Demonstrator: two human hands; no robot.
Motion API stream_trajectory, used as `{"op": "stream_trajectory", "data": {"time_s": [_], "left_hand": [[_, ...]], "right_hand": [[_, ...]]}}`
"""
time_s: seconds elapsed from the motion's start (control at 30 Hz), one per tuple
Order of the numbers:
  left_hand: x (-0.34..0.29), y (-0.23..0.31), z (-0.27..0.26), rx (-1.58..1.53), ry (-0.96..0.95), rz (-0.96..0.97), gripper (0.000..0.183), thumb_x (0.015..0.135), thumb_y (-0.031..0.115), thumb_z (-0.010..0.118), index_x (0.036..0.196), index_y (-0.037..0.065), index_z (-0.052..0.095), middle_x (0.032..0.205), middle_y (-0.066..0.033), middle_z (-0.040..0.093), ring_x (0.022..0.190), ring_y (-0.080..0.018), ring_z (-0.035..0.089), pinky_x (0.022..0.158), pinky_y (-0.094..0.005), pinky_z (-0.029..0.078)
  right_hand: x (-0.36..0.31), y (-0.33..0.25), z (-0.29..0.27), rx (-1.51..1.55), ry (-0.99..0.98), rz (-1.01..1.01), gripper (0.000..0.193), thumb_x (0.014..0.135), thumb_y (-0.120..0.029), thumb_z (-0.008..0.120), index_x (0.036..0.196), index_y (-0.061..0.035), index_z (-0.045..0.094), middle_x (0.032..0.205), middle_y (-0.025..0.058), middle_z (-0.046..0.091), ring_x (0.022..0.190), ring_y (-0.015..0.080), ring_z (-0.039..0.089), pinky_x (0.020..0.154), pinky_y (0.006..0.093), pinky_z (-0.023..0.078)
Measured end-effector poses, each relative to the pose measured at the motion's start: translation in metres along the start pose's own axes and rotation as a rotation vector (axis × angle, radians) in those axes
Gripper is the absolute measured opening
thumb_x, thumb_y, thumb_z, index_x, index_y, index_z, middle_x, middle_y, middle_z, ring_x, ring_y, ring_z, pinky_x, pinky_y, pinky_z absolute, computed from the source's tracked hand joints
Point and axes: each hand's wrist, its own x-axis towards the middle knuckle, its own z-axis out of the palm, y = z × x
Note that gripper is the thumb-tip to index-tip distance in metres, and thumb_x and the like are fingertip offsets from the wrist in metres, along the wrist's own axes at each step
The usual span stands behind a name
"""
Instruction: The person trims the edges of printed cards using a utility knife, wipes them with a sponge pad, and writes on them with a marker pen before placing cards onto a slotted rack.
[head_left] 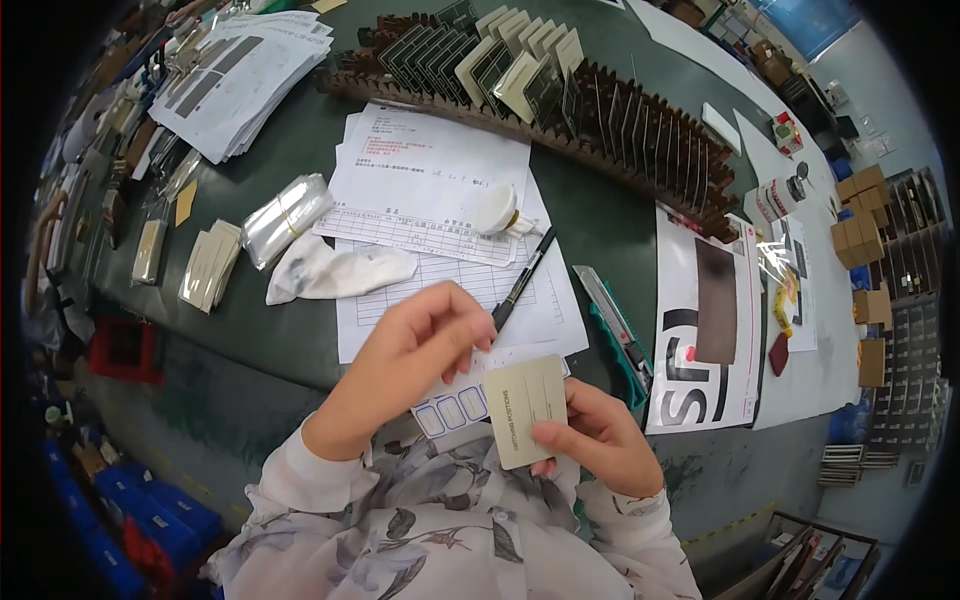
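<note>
My right hand [600,435] grips a beige rounded card-like plate [522,400] with printed lines, thumb on its face and fingers behind. My left hand [410,350] is raised just left of the plate, fingers curled and thumb against the fingertips; whatever may be pinched there is too small to make out. Under the plate's left edge shows a sheet of blue-outlined labels [450,412], partly covered. Past my left fingertips a black pen [525,280] rests on the papers [370,330]. To the right lies a green utility knife [615,335].
Across the far side runs a brown slotted rack [440,98] of upright black and beige plates. A white round-bodied bottle [495,210], white cloth [345,272], bagged bundle [288,220] and beige plates [210,265] lie nearer. A printed white sheet [735,370] lies right; a paper stack [240,80] stands far left.
</note>
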Motion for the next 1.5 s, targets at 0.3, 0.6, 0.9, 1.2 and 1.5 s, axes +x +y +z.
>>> {"op": "stream_trajectory", "data": {"time_s": [0.3,0.6,0.9,1.2,1.5], "left_hand": [[-0.026,0.009,-0.003,-0.069,-0.212,-0.224,0.023,0.101,0.014,0.049,0.115,-0.004,0.052,0.081,-0.0103,0.065,0.069,-0.0154,0.067,0.060,-0.0250,0.053],[-0.034,0.004,-0.007,-0.113,-0.158,-0.157,0.023,0.101,0.008,0.047,0.121,-0.004,0.050,0.092,-0.0110,0.066,0.080,-0.0142,0.066,0.071,-0.0265,0.054],[-0.035,-0.004,-0.001,-0.107,-0.144,-0.170,0.017,0.099,0.002,0.048,0.115,-0.004,0.047,0.092,-0.0149,0.067,0.079,-0.0189,0.068,0.067,-0.0278,0.055],[-0.033,-0.016,0.022,-0.175,-0.069,-0.165,0.015,0.097,0.006,0.056,0.108,0.000,0.047,0.093,-0.0096,0.065,0.079,-0.0129,0.064,0.068,-0.0254,0.052],[-0.034,-0.007,0.005,-0.050,-0.029,-0.166,0.015,0.099,0.006,0.052,0.112,-0.001,0.049,0.079,-0.0068,0.061,0.068,-0.0119,0.062,0.061,-0.0243,0.050]], "right_hand": [[0.017,0.014,-0.001,-1.251,0.525,-0.913,0.051,0.069,0.013,0.061,0.115,-0.0065,0.071,0.113,0.0147,0.059,0.095,0.0268,0.060,0.077,0.0323,0.050],[0.021,0.021,-0.001,-0.427,0.535,-0.653,0.043,0.086,0.006,0.064,0.128,0.0019,0.055,0.113,0.0102,0.058,0.096,0.0153,0.058,0.080,0.0266,0.049],[0.033,0.016,0.005,-0.454,0.636,-0.487,0.032,0.096,-0.005,0.058,0.128,-0.0010,0.055,0.086,0.0020,0.056,0.066,0.0080,0.052,0.060,0.0199,0.043],[0.021,0.019,0.008,-0.136,0.356,-0.338,0.030,0.094,-0.002,0.058,0.122,0.0032,0.050,0.092,0.0058,0.067,0.078,0.0064,0.060,0.069,0.0202,0.048],[0.026,0.008,-0.002,-0.315,0.402,-0.447,0.019,0.098,-0.004,0.053,0.114,0.0014,0.061,0.080,0.0018,0.061,0.073,0.0032,0.055,0.064,0.0182,0.043]]}}
